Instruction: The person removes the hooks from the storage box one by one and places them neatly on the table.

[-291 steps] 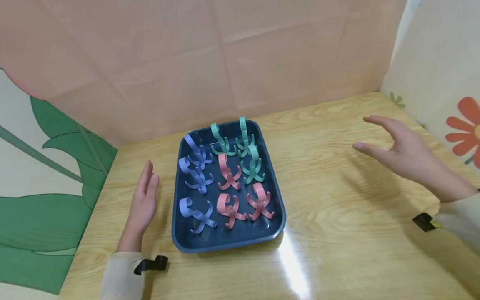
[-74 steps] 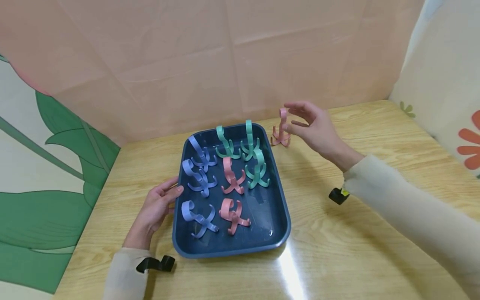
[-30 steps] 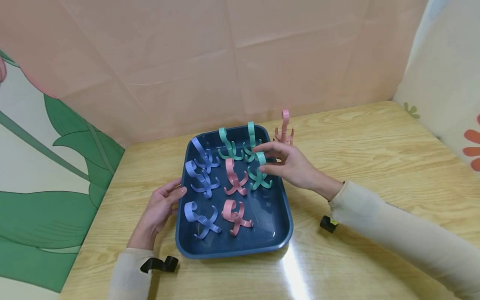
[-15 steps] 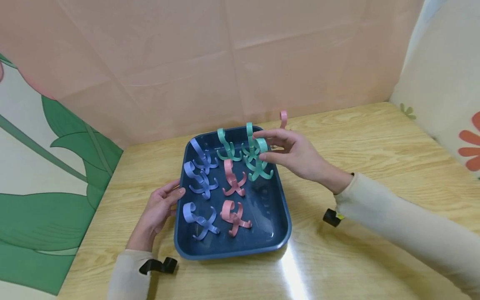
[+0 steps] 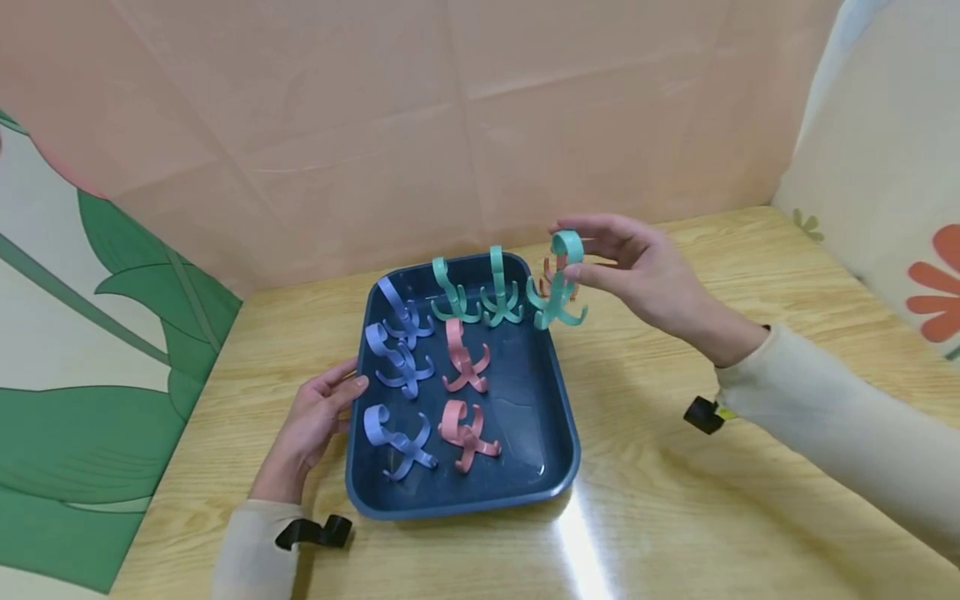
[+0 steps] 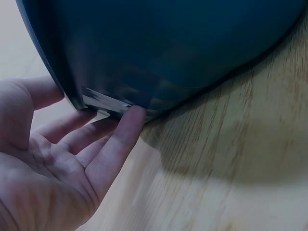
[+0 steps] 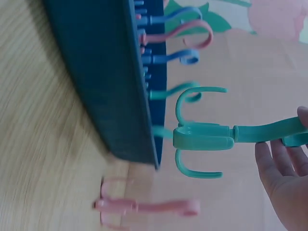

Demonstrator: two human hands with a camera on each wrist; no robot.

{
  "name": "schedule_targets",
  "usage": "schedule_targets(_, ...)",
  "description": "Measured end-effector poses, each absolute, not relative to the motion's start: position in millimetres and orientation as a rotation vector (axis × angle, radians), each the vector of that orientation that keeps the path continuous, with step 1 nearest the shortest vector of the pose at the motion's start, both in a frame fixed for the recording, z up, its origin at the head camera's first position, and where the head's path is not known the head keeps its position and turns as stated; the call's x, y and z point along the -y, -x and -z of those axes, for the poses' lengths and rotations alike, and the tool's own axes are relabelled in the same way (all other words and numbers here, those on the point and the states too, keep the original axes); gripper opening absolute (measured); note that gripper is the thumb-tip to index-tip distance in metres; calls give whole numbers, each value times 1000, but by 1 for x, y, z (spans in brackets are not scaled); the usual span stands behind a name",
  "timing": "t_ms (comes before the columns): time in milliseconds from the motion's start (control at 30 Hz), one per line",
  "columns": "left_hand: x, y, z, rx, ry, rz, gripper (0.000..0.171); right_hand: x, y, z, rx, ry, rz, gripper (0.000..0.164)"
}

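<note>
Decent room to reach into the near right of the tray (image 5: 523, 421), tbh, but two pink hooks (image 5: 467, 373) block its middle and a sleeve (image 5: 832, 425) hangs over the table (image 5: 660, 533) alongside.

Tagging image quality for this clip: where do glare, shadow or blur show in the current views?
Head view: a bright glare streak on the table by the tray's near right corner; left wrist view: dim, with a soft-edged shadow on the table beside the tray; right wrist view: the pink hook outside the tray is blurred, the green hook in the right hand sharper.
</note>
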State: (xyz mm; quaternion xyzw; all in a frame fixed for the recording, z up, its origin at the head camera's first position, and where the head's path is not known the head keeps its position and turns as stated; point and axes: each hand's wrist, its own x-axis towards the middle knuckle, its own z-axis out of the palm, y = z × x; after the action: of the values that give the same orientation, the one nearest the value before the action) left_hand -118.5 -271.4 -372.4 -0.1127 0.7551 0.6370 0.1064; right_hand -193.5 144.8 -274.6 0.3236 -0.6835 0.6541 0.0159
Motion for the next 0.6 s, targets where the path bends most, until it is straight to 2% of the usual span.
schedule_targets(267,272,118,373,-2227,335,-1873,52,-177,206,283,2144,-851,-2060,47)
schedule_targets(600,272,119,373,-2220,327,-1880,52,-204,229,296,2341,-673,-1851,46)
